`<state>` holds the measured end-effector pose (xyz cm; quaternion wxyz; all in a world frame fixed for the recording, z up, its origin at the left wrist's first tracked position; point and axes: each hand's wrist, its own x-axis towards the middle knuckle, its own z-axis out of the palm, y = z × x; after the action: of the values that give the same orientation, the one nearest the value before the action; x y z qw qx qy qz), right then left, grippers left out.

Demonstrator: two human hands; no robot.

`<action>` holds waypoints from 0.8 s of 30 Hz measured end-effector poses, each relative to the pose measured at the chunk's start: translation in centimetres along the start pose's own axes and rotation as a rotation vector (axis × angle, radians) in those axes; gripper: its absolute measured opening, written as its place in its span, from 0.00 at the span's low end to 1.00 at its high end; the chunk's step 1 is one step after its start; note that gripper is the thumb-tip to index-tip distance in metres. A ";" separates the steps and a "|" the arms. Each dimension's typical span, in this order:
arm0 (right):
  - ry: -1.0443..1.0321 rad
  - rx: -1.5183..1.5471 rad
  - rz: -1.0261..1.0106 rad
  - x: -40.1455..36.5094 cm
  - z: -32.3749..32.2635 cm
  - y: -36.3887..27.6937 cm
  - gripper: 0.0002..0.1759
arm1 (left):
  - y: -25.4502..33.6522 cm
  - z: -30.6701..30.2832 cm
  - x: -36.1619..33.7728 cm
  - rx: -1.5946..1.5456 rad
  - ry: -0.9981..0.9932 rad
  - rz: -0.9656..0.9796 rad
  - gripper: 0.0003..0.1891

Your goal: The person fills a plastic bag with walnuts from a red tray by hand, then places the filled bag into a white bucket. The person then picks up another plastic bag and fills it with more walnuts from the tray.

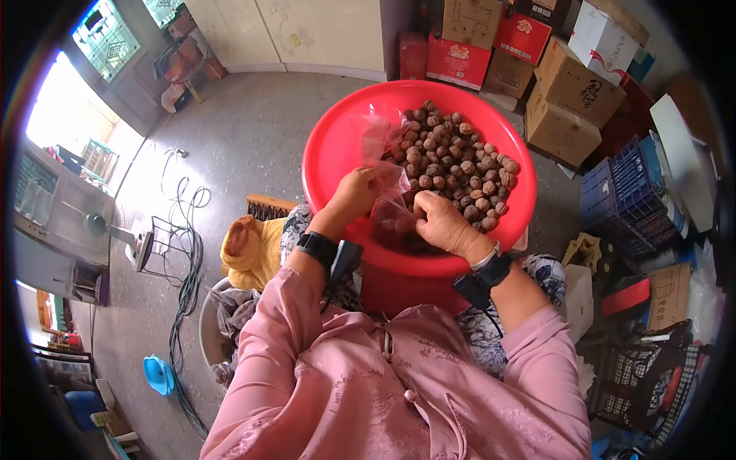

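A large red plastic basin (326, 165) sits in front of my knees, with a heap of brown walnuts (452, 165) over its middle and right side. Above its near part I hold a clear plastic bag (392, 182) with some walnuts low inside it. My left hand (356, 192) pinches the bag's upper left edge. Curled closed, my right hand (445, 222) grips the bag's right side, its fingertips partly hidden. Another piece of clear plastic (376, 132) lies farther back against the walnuts.
Stacked cartons (571, 96) and a blue crate (625, 192) stand at the right. On the left are a brush (268, 205), a yellow cloth item (257, 249), a grey tub (211, 326), a blue bowl (159, 376) and a loose cable (184, 291) across the floor.
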<state>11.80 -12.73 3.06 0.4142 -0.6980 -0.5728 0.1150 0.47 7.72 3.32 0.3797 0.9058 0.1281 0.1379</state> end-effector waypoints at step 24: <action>-0.015 0.236 0.321 0.8 0.9 2.1 0.08 | 1.3 -0.8 -2.9 0.015 -0.066 -0.070 0.11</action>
<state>13.00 -11.59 1.25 0.4650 -0.7261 -0.4400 0.2510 -2.32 6.40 4.39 0.3816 0.9075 0.1483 0.0935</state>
